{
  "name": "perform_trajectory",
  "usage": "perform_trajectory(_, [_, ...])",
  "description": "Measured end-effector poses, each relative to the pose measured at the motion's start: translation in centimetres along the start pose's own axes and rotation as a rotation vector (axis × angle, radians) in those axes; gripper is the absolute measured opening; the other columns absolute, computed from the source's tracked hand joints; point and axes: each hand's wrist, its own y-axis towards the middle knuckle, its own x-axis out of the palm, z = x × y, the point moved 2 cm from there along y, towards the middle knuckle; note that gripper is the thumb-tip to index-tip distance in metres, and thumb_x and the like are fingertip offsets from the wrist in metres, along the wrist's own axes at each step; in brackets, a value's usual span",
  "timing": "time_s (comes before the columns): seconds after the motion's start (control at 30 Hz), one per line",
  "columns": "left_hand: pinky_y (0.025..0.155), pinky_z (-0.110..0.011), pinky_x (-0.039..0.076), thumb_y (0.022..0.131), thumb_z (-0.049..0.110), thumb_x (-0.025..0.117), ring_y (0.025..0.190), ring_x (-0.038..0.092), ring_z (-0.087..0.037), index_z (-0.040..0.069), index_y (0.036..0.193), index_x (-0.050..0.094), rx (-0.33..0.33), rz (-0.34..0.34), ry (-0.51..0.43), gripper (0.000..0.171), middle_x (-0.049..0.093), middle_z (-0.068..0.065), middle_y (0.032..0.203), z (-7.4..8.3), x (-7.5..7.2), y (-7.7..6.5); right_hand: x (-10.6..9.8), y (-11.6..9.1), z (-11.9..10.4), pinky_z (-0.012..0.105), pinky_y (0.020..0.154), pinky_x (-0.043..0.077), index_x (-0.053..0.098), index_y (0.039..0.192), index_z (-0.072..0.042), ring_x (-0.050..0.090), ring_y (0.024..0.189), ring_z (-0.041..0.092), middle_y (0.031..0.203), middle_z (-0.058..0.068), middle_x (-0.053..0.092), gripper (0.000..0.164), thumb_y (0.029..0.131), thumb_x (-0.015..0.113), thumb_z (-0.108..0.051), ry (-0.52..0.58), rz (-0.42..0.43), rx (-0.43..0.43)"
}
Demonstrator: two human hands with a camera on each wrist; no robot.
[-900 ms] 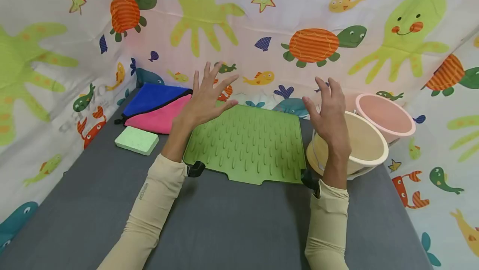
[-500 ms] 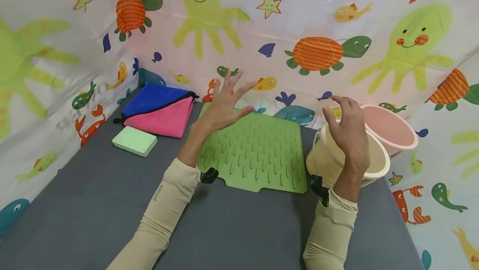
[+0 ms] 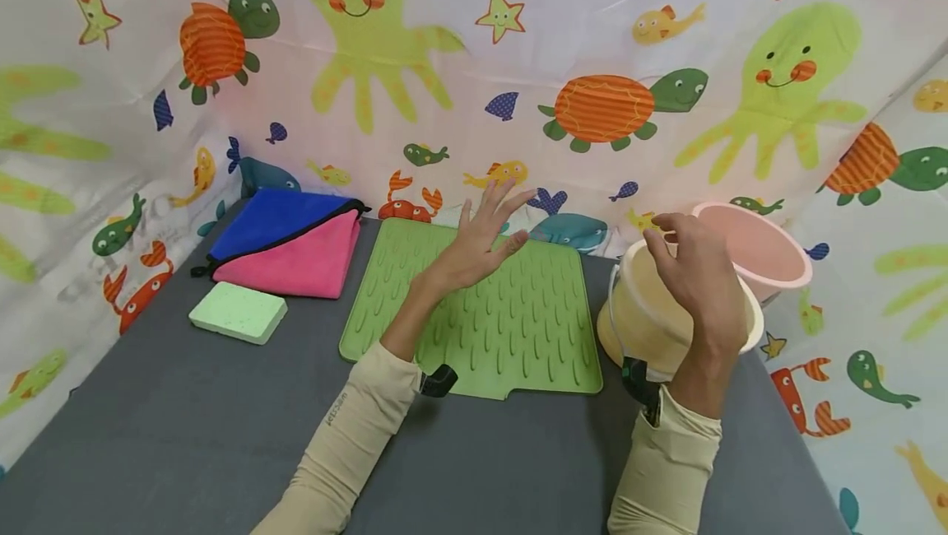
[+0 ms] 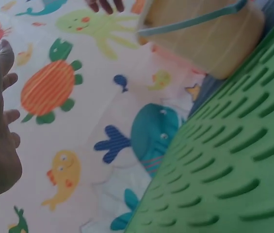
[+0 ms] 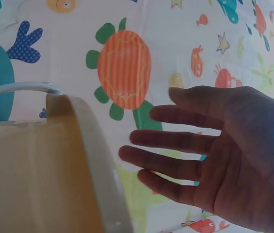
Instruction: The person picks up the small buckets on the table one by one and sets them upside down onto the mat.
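Observation:
My left hand (image 3: 477,251) hovers over the green ridged mat (image 3: 518,337) with its fingers spread, holding nothing. In the head view my right hand (image 3: 699,272) overlaps the cream bucket (image 3: 644,321). The right wrist view puts that hand (image 5: 214,150) beside the bucket's rim (image 5: 93,155), fingers extended and nothing in them. A pale handle (image 3: 613,296) hangs at the bucket's left side. Behind the cream bucket stands a pink bucket (image 3: 755,243), partly hidden by it.
At the back left lies a folded blue and pink cloth (image 3: 289,247) with black edging. A pale green sponge (image 3: 239,313) sits in front of it on the grey table (image 3: 185,444). A curtain (image 3: 511,49) printed with sea animals surrounds the table's back and sides.
Both hands have moved right and lower in the head view, the right one now over the cream bucket. The camera view has shifted slightly. Neither hand has taken hold of anything.

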Motion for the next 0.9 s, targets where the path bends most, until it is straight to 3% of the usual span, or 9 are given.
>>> perform_trajectory(0.27, [0.127,-0.064,-0.018,0.074,0.098,-0.010,0.162,-0.024,-0.023,0.038,0.166,-0.014,-0.039,-0.287,-0.068,0.110,-0.020,0.002,0.175,2.3,5.3,0.8,-0.7,-0.3,-1.2,0.063,0.085,0.056,0.070,0.116,0.011,0.071,0.102,0.051,0.113,0.036,0.072,0.030,0.104,0.059,-0.014,-0.077,-0.023,0.058])
perform_trajectory(0.4, [0.129,-0.063,-0.016,0.069,0.100,-0.013,0.163,-0.022,-0.022,0.032,0.166,-0.017,-0.045,-0.390,-0.074,0.118,-0.019,0.001,0.175,2.9,7.8,0.5,-0.6,-0.8,-1.4,0.053,0.074,0.058,0.075,0.107,0.011,0.073,0.086,0.046,0.104,0.034,0.075,0.026,0.099,0.062,-0.010,-0.093,-0.022,0.040])
perform_trajectory(0.47, [0.130,-0.062,-0.014,0.068,0.099,-0.014,0.163,-0.020,-0.024,0.027,0.167,-0.017,-0.041,-0.422,-0.068,0.122,-0.018,-0.001,0.176,3.3,8.8,0.5,-0.5,-0.7,-1.5,0.040,0.061,0.052,0.076,0.092,0.009,0.066,0.067,0.036,0.081,0.027,0.073,0.024,0.097,0.060,-0.008,-0.106,-0.035,0.027])
perform_trajectory(0.53, [0.132,-0.058,-0.012,0.067,0.099,-0.014,0.164,-0.018,-0.026,0.023,0.167,-0.016,-0.034,-0.461,-0.075,0.126,-0.017,-0.003,0.176,3.7,9.8,0.4,-0.4,-0.5,-1.5,0.030,0.054,0.040,0.071,0.077,0.006,0.053,0.055,0.025,0.062,0.015,0.060,0.025,0.094,0.058,-0.007,-0.115,-0.070,0.014])
perform_trajectory(0.6, [0.134,-0.053,-0.008,0.066,0.099,-0.014,0.164,-0.017,-0.028,0.017,0.167,-0.015,-0.024,-0.502,-0.072,0.130,-0.017,-0.007,0.176,4.1,10.9,0.3,-0.2,-0.4,-1.5,0.027,0.053,0.032,0.069,0.073,0.004,0.045,0.054,0.019,0.058,0.007,0.050,0.026,0.094,0.060,-0.008,-0.122,-0.136,0.010])
perform_trajectory(0.67, [0.135,-0.048,-0.004,0.066,0.099,-0.012,0.164,-0.016,-0.028,0.014,0.167,-0.014,-0.022,-0.546,-0.084,0.132,-0.018,-0.009,0.176,4.4,11.8,0.1,0.1,-0.4,-1.4,0.033,0.054,0.040,0.070,0.079,0.007,0.051,0.056,0.022,0.061,0.010,0.055,0.027,0.096,0.062,-0.012,-0.136,-0.216,0.014])
perform_trajectory(0.77, [0.136,-0.040,0.001,0.076,0.095,-0.005,0.165,-0.014,-0.025,0.010,0.167,-0.014,-0.026,-0.589,-0.102,0.125,-0.018,-0.012,0.175,4.5,13.0,-0.3,0.6,-0.4,-1.3,0.041,0.061,0.049,0.073,0.097,0.011,0.061,0.065,0.029,0.072,0.019,0.067,0.031,0.097,0.069,-0.020,-0.160,-0.320,0.020])
perform_trajectory(0.83, [0.136,-0.037,0.004,0.090,0.086,0.006,0.165,-0.013,-0.023,0.009,0.166,-0.014,-0.033,-0.604,-0.118,0.110,-0.018,-0.013,0.175,4.5,13.7,-0.5,0.8,-0.5,-1.3,0.039,0.060,0.048,0.070,0.090,0.009,0.060,0.063,0.027,0.066,0.015,0.063,0.032,0.095,0.071,-0.023,-0.171,-0.366,0.011])
perform_trajectory(0.9, [0.135,-0.034,0.008,0.104,0.070,0.019,0.166,-0.009,-0.022,0.009,0.166,-0.015,-0.009,-0.598,-0.146,0.093,-0.015,-0.013,0.176,4.5,14.4,-0.7,1.1,-0.5,-1.4,0.032,0.056,0.039,0.063,0.075,0.001,0.050,0.057,0.019,0.057,0.003,0.050,0.032,0.094,0.074,-0.024,-0.176,-0.388,-0.003])
